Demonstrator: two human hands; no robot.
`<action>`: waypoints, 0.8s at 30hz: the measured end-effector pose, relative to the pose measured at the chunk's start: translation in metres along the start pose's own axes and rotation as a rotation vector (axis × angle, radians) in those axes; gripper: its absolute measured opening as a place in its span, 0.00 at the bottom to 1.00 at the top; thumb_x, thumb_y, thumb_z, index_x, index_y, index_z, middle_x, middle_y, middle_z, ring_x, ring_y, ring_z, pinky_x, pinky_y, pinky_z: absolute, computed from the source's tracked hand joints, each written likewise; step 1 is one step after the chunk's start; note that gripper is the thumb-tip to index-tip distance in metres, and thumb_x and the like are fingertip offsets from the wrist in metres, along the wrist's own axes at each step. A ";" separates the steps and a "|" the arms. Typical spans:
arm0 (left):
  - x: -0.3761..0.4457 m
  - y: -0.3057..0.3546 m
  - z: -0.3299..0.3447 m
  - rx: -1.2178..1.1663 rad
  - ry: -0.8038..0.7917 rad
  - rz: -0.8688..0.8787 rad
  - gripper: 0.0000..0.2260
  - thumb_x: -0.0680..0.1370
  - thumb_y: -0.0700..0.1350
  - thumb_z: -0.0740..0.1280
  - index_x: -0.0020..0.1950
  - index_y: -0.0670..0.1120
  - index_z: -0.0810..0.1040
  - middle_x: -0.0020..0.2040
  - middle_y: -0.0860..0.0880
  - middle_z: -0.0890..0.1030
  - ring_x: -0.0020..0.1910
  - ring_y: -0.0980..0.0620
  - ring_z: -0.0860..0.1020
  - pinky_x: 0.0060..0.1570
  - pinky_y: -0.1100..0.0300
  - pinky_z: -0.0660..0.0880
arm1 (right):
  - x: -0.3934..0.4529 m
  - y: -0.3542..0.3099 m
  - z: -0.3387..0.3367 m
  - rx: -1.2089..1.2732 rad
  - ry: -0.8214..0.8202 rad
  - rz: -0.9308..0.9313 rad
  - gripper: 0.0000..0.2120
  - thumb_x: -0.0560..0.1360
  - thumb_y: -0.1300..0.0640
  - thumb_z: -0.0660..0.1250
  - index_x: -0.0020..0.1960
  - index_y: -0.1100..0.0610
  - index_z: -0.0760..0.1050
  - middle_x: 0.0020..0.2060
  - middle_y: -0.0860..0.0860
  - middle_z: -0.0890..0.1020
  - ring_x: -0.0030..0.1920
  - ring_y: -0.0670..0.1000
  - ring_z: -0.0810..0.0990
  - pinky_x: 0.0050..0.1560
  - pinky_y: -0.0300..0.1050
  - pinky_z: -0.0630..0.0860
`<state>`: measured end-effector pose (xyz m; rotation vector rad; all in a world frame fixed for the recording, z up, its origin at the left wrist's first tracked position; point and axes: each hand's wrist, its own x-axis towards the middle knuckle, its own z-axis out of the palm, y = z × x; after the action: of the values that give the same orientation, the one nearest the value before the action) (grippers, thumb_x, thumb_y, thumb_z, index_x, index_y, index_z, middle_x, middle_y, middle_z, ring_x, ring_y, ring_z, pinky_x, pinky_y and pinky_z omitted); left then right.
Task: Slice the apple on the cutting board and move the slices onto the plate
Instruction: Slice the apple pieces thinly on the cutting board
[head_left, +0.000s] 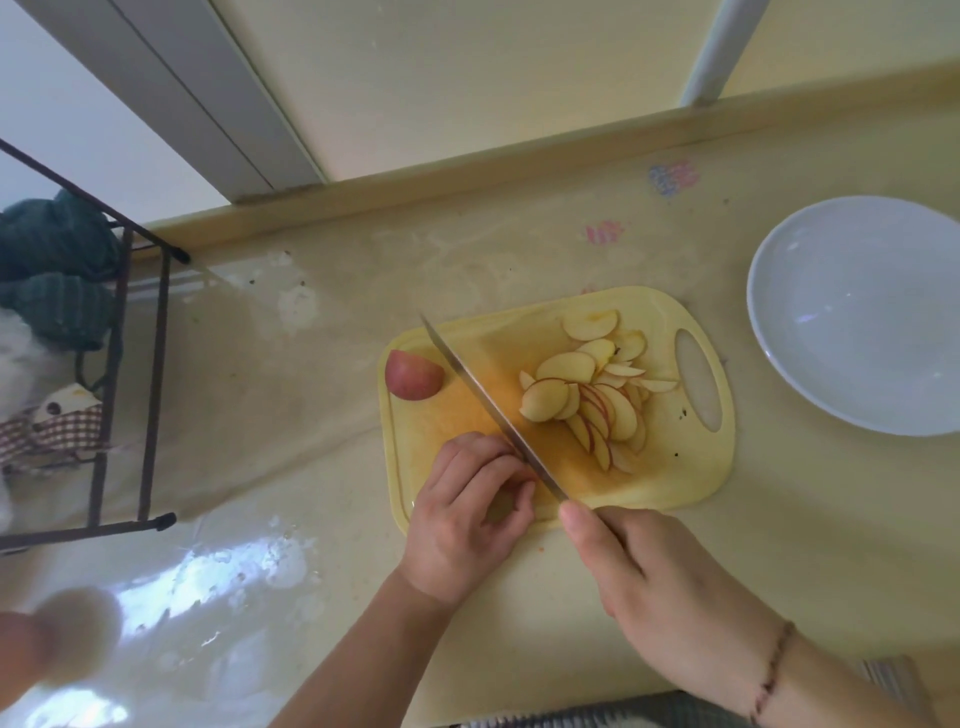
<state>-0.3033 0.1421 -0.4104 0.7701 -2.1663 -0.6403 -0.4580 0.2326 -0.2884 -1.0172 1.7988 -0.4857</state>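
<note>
Yellow counter, board mid | I see left hand curled on a hidden apple bit at board's near edge | right hand grips knife | slices piled mid-board | apple at left edge | plate right, bare.

Matt yellow plastic cutting board, shiny metal knife blade, glossy white plate
</note>
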 end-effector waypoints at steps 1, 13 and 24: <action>0.000 0.000 0.000 -0.008 0.004 0.001 0.11 0.70 0.34 0.80 0.49 0.39 0.83 0.50 0.43 0.83 0.53 0.46 0.80 0.56 0.54 0.78 | -0.002 -0.001 0.001 -0.013 0.004 0.002 0.28 0.70 0.32 0.46 0.30 0.54 0.66 0.24 0.50 0.72 0.26 0.46 0.70 0.34 0.43 0.69; 0.003 0.000 -0.001 -0.009 -0.024 0.015 0.08 0.71 0.34 0.79 0.47 0.37 0.85 0.51 0.43 0.83 0.53 0.44 0.81 0.55 0.52 0.79 | -0.004 0.001 0.001 -0.076 -0.027 0.032 0.31 0.69 0.30 0.42 0.32 0.57 0.66 0.25 0.52 0.70 0.27 0.46 0.69 0.35 0.45 0.69; 0.004 -0.002 -0.001 -0.053 -0.003 0.030 0.11 0.70 0.35 0.80 0.49 0.38 0.84 0.55 0.46 0.81 0.56 0.47 0.80 0.59 0.55 0.77 | 0.007 -0.003 0.005 -0.084 -0.025 -0.020 0.30 0.68 0.30 0.42 0.31 0.54 0.66 0.24 0.49 0.69 0.26 0.46 0.68 0.32 0.43 0.66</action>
<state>-0.3041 0.1375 -0.4097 0.7075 -2.1507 -0.6804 -0.4533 0.2257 -0.2930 -1.0951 1.8009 -0.4106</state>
